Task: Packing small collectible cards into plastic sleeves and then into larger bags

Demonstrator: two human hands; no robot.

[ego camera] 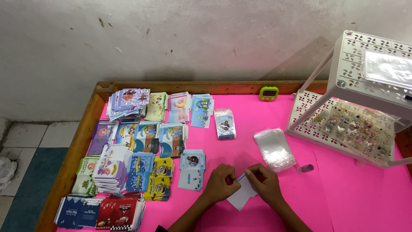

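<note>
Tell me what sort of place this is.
Probably a small home workshop for packing trinkets: stacks of printed cards cover a pink table, clear plastic bags lie by both hands, and a white rack holds small beads.

White perforated plastic rack (343, 77): right side cut off by frame edge. Small trinkets (358, 129) on its lower tier too small to identify. Left hand (221, 182) and right hand (266, 184) cover upper part of white folded card (241, 198); forearms cropped at bottom edge.
</note>
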